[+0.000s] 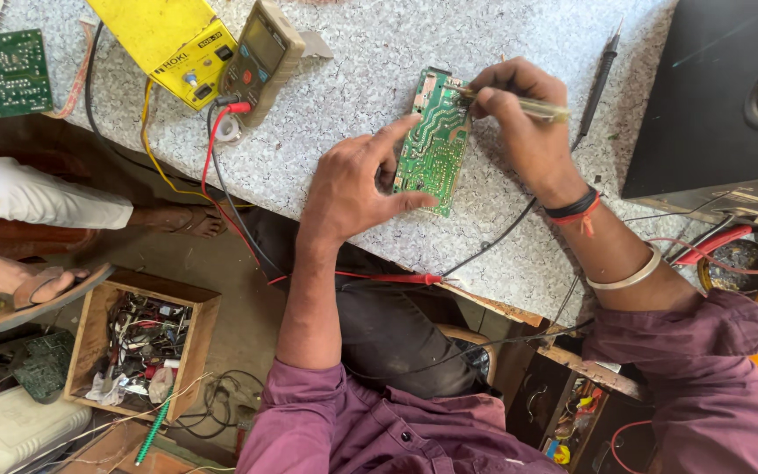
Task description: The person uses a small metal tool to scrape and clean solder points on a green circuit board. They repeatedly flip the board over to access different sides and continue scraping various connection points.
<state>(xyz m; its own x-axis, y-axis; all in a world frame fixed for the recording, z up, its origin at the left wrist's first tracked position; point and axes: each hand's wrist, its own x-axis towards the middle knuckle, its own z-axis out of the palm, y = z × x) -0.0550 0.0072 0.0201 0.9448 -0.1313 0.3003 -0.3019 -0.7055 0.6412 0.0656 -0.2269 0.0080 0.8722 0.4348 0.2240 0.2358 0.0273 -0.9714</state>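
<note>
Center frame, the left hand steadies a green board between spread thumb and forefinger; the right hand pinches a clear-handled screwdriver on its upper end.

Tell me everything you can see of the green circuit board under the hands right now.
The green circuit board is a long rectangle lying flat on the speckled grey table, solder side up, with pale traces and many small solder points. It sits slightly angled, near the table's front edge. The left hand steadies its lower left side with thumb and forefinger; the right hand presses a yellow-handled tool to its top end.
</note>
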